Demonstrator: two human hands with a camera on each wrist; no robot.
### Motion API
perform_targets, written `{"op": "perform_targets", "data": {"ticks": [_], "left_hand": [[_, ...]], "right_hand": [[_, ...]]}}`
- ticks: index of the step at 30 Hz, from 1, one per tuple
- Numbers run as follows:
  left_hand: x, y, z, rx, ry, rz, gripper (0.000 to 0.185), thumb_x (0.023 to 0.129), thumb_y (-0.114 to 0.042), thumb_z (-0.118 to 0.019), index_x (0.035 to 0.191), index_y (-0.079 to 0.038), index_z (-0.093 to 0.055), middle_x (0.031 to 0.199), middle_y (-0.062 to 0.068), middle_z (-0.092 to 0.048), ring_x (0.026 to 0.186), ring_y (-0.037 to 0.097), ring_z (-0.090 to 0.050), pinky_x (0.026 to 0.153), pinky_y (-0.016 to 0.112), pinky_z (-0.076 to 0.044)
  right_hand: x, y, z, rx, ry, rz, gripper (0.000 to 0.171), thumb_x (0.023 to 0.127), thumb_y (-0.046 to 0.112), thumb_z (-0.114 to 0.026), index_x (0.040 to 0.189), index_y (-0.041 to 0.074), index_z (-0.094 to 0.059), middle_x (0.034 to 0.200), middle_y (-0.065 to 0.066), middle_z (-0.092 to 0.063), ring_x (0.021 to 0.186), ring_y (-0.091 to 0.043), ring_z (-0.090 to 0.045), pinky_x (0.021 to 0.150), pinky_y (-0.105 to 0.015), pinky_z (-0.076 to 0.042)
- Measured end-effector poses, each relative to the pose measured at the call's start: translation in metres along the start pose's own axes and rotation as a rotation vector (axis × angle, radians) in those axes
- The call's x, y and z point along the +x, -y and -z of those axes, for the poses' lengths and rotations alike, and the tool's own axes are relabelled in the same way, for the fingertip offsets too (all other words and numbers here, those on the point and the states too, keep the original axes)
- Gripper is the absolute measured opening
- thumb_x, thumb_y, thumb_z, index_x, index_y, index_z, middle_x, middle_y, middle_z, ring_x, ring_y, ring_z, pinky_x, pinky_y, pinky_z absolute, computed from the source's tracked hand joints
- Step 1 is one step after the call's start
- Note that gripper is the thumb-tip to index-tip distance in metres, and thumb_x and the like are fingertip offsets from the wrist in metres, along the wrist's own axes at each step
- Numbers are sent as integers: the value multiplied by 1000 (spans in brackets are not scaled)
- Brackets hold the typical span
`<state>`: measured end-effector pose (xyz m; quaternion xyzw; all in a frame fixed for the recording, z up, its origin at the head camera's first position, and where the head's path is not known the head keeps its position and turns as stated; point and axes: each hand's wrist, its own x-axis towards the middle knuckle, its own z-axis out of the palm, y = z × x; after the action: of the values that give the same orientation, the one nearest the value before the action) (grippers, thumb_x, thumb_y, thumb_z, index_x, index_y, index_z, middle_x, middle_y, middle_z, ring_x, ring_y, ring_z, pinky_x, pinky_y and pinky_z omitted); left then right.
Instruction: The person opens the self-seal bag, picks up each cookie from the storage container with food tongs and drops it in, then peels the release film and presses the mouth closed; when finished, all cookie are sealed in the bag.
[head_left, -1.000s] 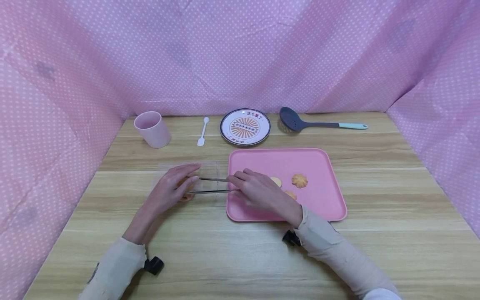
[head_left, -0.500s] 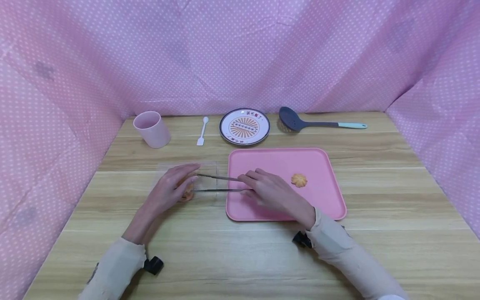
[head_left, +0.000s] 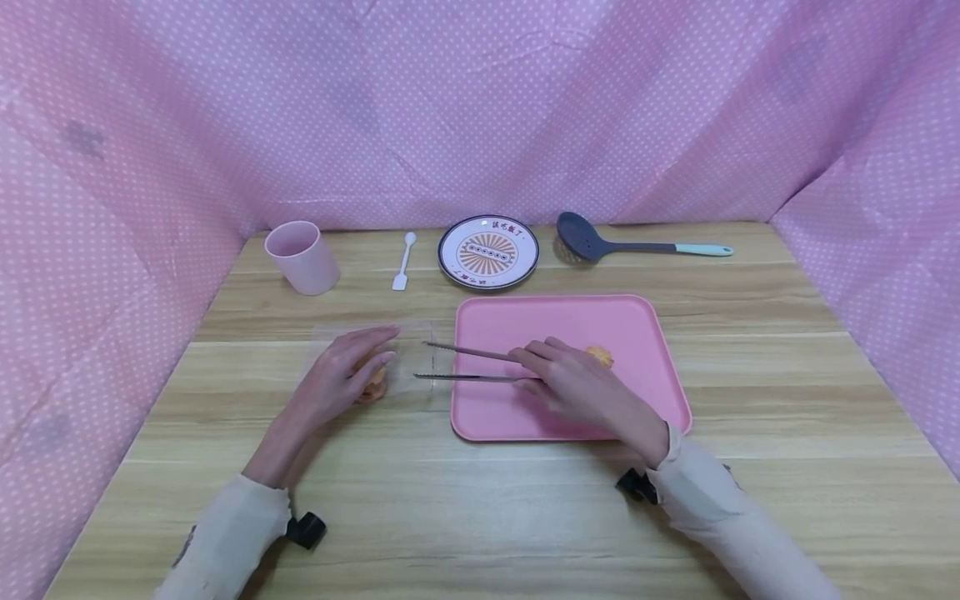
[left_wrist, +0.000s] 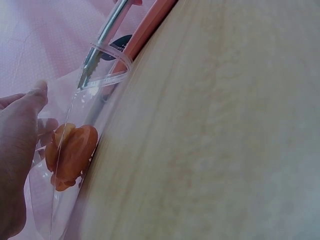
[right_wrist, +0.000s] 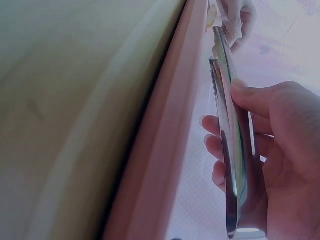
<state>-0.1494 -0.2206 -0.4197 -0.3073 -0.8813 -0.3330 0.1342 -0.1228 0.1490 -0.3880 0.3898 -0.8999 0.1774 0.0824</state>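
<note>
In the head view, my left hand (head_left: 345, 375) holds a clear plastic bag (head_left: 411, 354) that lies on the table with its mouth facing right. Brown cookies (left_wrist: 75, 155) sit inside the bag, beside my left fingers. My right hand (head_left: 570, 383) grips metal tongs (right_wrist: 240, 150) over the pink tray (head_left: 487, 421). The tongs' arms are spread, with nothing between them, and their tips are just inside the bag's mouth. A flower-shaped cookie (head_left: 600, 356) on the tray is partly hidden behind my right hand.
Along the back stand a pink cup (head_left: 303, 260), a small white spatula-spoon (head_left: 403, 262), a patterned plate (head_left: 489, 252) and a dark slotted spoon (head_left: 588, 240) with a mint handle. Pink dotted cloth (head_left: 480, 108) hangs behind and at both sides.
My right hand has drawn the tongs to the right, from deep in the bag back to its mouth, and their tips have spread apart. The left hand and the bag have stayed in place.
</note>
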Motion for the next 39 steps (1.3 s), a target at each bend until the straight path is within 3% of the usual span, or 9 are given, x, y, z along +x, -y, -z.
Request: {"op": "perform_targets", "data": {"ticks": [7,27,39], "left_hand": [[0,0,0,3,4,5,39,97,-1,-71,136,-3,-67,136,13,-66,128,35,-59,107,56,-45],[0,-1,0,2,14,29,37,98,-2,-71,135,-2,-67,137,13,-66,129,34,-58,108,56,-45],[0,-2,1,6,21,33,39,98,-3,-71,136,-4,-67,138,12,-65,129,33,-58,108,55,-46]], "right_hand": [[-17,-10,7,-36,-29,-11,35,94,13,-79,126,6,-70,108,-5,-71,93,-23,-65,73,-39,-59],[-66,-30,30,-27,-32,-121,40,88,3,-81,126,-1,-69,116,-15,-71,100,-33,-67,84,-49,-59],[-93,-33,48,-64,9,-210,43,87,1,-80,128,-2,-67,113,-18,-70,99,-35,-68,77,-54,-60]]}}
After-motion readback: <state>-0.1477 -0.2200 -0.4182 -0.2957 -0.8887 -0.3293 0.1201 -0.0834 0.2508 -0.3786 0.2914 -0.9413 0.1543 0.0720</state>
